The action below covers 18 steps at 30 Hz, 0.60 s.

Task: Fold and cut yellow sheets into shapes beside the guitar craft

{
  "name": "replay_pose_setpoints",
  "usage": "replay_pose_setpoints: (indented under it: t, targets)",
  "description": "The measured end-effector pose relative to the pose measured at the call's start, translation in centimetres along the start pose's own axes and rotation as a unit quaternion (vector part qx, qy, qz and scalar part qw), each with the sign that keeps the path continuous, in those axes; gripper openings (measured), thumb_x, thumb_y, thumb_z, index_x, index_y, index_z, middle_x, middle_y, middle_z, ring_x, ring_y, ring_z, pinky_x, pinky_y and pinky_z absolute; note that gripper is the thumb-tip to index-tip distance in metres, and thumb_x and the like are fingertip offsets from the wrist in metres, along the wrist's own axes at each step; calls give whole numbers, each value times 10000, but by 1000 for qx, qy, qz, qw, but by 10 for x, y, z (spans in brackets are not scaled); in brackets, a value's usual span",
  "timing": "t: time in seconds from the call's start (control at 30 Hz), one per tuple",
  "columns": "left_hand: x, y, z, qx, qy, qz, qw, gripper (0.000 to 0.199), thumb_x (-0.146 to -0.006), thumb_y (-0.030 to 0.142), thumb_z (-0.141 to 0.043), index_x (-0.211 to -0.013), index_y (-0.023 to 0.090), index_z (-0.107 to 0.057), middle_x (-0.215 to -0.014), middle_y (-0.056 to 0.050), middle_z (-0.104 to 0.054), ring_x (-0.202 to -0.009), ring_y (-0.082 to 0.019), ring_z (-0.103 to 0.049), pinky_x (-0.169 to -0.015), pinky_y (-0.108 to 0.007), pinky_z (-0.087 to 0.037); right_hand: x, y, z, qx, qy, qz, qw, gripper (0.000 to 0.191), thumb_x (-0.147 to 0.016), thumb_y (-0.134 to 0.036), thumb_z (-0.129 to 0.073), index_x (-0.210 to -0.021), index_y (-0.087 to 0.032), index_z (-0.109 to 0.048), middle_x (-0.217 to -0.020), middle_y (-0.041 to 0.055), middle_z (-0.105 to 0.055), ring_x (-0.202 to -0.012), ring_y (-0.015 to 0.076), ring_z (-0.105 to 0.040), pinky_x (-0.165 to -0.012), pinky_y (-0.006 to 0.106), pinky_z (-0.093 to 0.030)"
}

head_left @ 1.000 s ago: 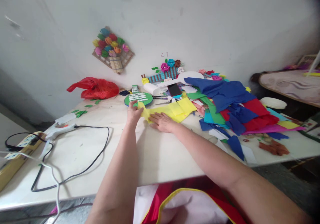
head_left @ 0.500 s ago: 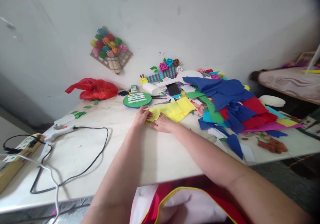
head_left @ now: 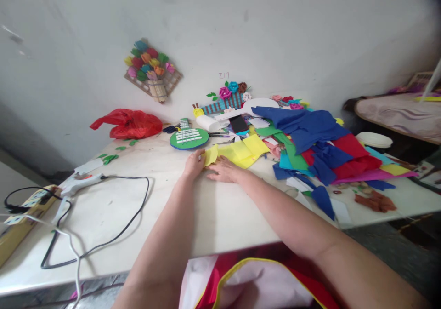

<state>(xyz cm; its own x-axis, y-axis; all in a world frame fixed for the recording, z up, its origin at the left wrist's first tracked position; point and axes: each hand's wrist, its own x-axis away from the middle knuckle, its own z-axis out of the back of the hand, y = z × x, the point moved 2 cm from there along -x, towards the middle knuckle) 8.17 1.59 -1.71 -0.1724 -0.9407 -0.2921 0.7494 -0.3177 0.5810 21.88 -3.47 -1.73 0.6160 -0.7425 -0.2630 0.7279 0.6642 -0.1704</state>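
The yellow sheet (head_left: 241,151) lies on the worktop (head_left: 220,217), its long axis running left to right. The left hand (head_left: 195,163) is nearer its raised left end, with the grip apparently pinching that edge. The right hand (head_left: 223,169) is at the near side of the sheet, just right of the left hand; whether its grip is released or clenched cannot be told. The sheet's wider portion extends right, beyond the right fingers.

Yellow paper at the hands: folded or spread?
Partly folded: the yellow paper has its left end turned up between the left hand and right hand; the rest lies spread.
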Motion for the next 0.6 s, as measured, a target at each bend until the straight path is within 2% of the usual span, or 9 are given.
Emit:
replay_pose_setpoints:
  t: [0.07,0.17,0.27,0.33,0.47,0.6]
  targets:
    - [0,0,-2,-38,-16,-13,999,338,-831,273,-435,-1129,185,-567,-1105,-94,-617,-1025,-206,-556,-895,-314,-396,-1,2,2,-23,29,-15,999,334,-832,-389,-474,-1085,-226,-620,-1168,75,-584,-1137,220,-462,-967,361,-315]
    - [1,2,-5,-87,-21,-25,996,352,-856,308,-381,-1139,210,-567,-1148,-95,-596,-1093,-214,-515,-928,-327,-360,-1,9,6,-77,76,-94,990,301,-861,-317,-425,-1007,-171,-644,-1031,85,-643,-981,187,-557,-877,299,-382]
    - [3,6,-5,-120,-20,-21,992,355,-855,305,-373,-1142,230,-566,-1162,-89,-589,-1143,-216,-472,-946,-334,-336,0,20,9,-129,116,-204,964,326,-850,-253,-411,-1111,-154,-579,-965,78,-657,-881,183,-581,-799,293,-415]
    - [4,8,-5,-137,-18,-7,990,362,-848,319,-382,-1146,230,-568,-1149,-101,-593,-1133,-215,-480,-938,-328,-341,1,26,9,-169,134,-243,946,409,-835,-229,-404,-1232,-171,-487,-912,48,-662,-835,178,-581,-774,292,-423]
    - [4,10,-4,-142,-13,9,990,394,-841,345,-387,-1172,219,-562,-1117,-117,-604,-1095,-216,-509,-924,-318,-350,2,29,10,-244,123,-227,935,502,-812,-234,-404,-1314,-235,-415,-837,-6,-651,-770,163,-570,-768,296,-429]
    - [5,11,-1,-130,8,20,991,380,-826,318,-407,-1140,206,-588,-1079,-122,-619,-1068,-229,-526,-904,-325,-368,4,28,12,-275,124,-215,929,529,-833,-318,-407,-1357,-262,-354,-940,-5,-647,-872,172,-574,-834,317,-418]
